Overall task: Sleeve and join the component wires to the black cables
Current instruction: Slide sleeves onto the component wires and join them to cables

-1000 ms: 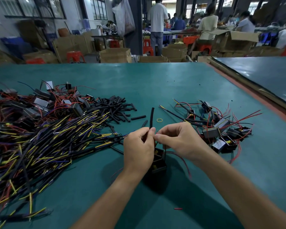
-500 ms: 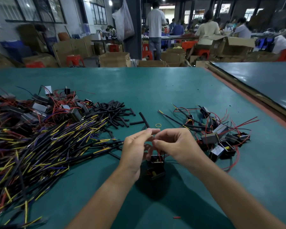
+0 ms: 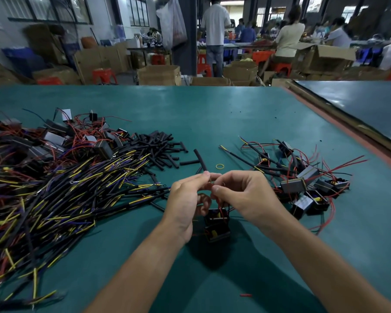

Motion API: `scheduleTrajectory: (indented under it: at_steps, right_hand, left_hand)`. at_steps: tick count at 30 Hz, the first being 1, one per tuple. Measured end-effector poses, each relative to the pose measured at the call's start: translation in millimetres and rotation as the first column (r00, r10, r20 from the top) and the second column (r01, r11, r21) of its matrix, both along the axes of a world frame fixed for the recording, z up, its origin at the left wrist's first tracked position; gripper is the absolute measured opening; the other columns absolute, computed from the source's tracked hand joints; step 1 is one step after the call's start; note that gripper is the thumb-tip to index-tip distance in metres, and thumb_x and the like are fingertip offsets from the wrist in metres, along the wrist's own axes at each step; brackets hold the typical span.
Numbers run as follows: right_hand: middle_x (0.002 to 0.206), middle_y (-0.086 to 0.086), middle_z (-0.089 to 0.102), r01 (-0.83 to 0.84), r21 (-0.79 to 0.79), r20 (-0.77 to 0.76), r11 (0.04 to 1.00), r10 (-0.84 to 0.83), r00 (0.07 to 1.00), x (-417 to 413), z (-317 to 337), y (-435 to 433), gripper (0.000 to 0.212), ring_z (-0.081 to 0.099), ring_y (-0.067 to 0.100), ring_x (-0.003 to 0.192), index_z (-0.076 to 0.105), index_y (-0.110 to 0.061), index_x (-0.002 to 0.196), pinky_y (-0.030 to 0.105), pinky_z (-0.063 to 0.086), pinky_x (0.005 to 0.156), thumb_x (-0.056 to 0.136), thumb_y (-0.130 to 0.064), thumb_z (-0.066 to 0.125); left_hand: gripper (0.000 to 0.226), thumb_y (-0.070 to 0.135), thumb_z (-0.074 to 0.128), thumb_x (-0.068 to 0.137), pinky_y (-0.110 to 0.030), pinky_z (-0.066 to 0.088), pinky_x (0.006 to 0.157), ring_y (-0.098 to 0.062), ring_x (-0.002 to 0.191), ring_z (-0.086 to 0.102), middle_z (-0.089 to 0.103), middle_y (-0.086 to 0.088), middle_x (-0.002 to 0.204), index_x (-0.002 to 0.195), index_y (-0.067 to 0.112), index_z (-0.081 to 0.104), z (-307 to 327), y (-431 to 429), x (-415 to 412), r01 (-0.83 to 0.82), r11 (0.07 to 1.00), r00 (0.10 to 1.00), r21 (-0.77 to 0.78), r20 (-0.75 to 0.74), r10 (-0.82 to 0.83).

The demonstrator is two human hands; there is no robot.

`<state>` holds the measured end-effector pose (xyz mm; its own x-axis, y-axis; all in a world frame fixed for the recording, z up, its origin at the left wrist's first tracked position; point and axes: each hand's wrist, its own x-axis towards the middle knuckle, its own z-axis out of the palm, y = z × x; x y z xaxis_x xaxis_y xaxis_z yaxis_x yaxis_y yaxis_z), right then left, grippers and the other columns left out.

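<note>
**Sleeve tips left as the pinch tightens**

Since a second ago the sleeve [image 3: 200, 159] has tipped from upright to a leftward slant. The left hand [image 3: 186, 199] pinches its lower end. The right hand [image 3: 246, 196] pinches a red wire [image 3: 219, 211] rising from the component [image 3: 217, 224], which hangs just below both hands. The likely risks are that the component's weight drags the thin wire out of the pinch, or that loose strands catch the sleeve mouth and buckle. The cables [image 3: 77, 188] lie piled well to the left.
</note>
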<state>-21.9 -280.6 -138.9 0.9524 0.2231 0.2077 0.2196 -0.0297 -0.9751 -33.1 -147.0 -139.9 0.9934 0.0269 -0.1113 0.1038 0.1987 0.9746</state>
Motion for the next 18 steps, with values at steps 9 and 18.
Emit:
scheduleTrajectory:
  at_steps: [9,18]
  right_hand:
    - [0.059,0.002,0.066,0.091,-0.079,-0.009,0.993,-0.092,0.996,-1,0,0,0.01,0.056,0.015,0.055,0.069,0.0,0.077,0.031,0.049,0.061,0.087,0.002,0.068]
    - [0.067,0.007,0.073,0.102,-0.121,0.014,0.987,-0.101,0.995,-1,-1,-3,0.028,0.064,0.014,0.06,0.06,-0.015,0.105,0.041,0.056,0.068,0.083,-0.007,0.075]
  left_hand:
    - [0.024,0.023,0.062,0.092,-0.017,0.031,0.04,-0.012,0.043,0.039,0.058,-0.003,0.063,0.076,0.022,0.079,-6,-1,1,-0.058,0.99,0.995,0.129,0.094,0.046]
    - [0.034,0.021,0.06,0.094,-0.012,0.035,0.047,0.004,0.044,0.053,0.068,0.012,0.058,0.066,0.029,0.077,-10,1,2,-0.113,0.938,0.972,0.327,0.231,0.037]
